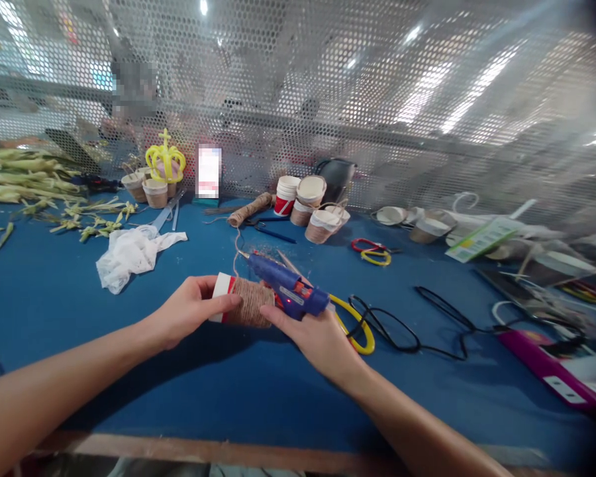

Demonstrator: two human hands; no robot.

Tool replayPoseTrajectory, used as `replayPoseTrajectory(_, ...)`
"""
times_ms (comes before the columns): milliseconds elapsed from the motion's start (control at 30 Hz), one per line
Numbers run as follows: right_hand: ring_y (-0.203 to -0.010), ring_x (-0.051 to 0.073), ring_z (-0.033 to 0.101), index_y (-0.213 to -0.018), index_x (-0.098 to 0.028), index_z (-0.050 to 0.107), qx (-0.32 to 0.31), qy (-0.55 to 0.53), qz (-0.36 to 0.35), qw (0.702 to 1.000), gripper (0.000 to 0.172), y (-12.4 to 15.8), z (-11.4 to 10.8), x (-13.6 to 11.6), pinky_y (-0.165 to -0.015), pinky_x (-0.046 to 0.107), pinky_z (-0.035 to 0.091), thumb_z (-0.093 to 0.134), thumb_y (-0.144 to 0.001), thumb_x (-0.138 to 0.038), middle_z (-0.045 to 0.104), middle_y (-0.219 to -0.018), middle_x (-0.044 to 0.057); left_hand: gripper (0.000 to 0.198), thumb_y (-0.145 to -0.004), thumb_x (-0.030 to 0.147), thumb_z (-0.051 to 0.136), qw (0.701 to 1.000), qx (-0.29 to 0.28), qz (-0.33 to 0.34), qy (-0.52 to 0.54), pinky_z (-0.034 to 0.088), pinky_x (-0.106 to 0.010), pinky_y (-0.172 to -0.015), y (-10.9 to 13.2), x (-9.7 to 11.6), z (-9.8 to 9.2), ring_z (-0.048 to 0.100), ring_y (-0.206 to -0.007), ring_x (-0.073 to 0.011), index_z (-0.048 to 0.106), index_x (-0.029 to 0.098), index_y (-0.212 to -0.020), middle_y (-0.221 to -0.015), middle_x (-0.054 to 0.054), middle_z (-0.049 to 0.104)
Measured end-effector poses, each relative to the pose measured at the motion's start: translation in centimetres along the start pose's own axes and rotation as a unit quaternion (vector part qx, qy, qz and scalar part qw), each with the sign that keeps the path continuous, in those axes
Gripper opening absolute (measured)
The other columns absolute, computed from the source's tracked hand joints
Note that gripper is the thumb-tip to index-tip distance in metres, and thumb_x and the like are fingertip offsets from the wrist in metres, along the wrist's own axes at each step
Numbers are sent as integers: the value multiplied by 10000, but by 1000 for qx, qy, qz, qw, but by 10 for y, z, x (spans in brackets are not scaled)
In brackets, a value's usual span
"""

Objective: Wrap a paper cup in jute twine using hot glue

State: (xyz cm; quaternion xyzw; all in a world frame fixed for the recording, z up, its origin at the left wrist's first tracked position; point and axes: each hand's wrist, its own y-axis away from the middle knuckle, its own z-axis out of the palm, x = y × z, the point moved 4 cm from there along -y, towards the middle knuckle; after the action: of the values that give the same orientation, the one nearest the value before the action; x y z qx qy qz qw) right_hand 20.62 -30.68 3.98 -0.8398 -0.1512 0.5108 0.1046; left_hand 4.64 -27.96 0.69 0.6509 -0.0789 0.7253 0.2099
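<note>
My left hand point(193, 308) is closed around the white-and-red end of a paper cup point(223, 291) that lies on its side in the air. Brown twine point(251, 303) is wound tightly round most of the cup. My right hand point(312, 331) grips a blue glue gun point(288, 285) with a small red light on its side, and its thumb touches the twine-wrapped end. The glue gun's nozzle points up and left, past the cup. From the cup a strand of twine runs up to a twine roll point(251, 209) on the blue table. The right fingers are mostly hidden.
Yellow-handled scissors point(360, 324) and a black cord point(392, 331) lie to the right, by a magenta power strip point(551, 371). Behind stand twine-wrapped cups point(322, 225), red-handled scissors point(365, 246) and a lit phone point(208, 171). A white cloth point(129, 255) and dried husks point(24, 175) are left.
</note>
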Motion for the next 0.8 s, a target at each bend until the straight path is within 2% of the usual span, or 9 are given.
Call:
replayPoseTrajectory(233,-954,213,615,-1011,-201,616,1,10,-4,1000,299,-1,-3,2,-868,348,474,611,-723,-282,676,-1001,40,317,-697,315,664,999,-16,-9,50,483,-244,-707,-1,0,-1,642,-683,-146,694,125,-949,-777,-56,730)
replayPoseTrajectory(467,-958,223,609,-958,-238,654,-7,-46,64,997,274,-2,-3,5,-894,371,453,650,-691,-297,686,-967,25,313,-716,333,641,999,-15,-15,32,477,-276,-753,-1,0,-3,653,-716,-174,703,124,-939,-781,-65,733)
replayPoseTrajectory(600,-966,225,601,-937,-208,657,-21,-25,73,997,254,-3,-5,11,-914,392,433,630,-709,-317,678,-994,41,331,-726,358,632,999,-33,-15,35,477,-284,-767,-1,0,-2,650,-712,-170,694,133,-961,-786,-61,732)
replayPoseTrajectory(700,-977,224,594,-932,-194,651,-11,-13,74,997,250,-4,-11,13,-922,390,422,606,-731,-336,678,-980,53,362,-739,401,610,999,-34,-1,0,471,-271,-760,-1,4,-3,641,-758,-175,685,143,-982,-802,-50,727)
replayPoseTrajectory(800,-906,210,616,-882,-187,640,12,-12,63,998,217,-5,-18,11,-861,366,461,591,-744,-348,679,-917,55,386,-766,433,563,997,8,27,-75,462,-260,-728,-2,8,-8,622,-789,-184,679,140,-989,-815,-43,720)
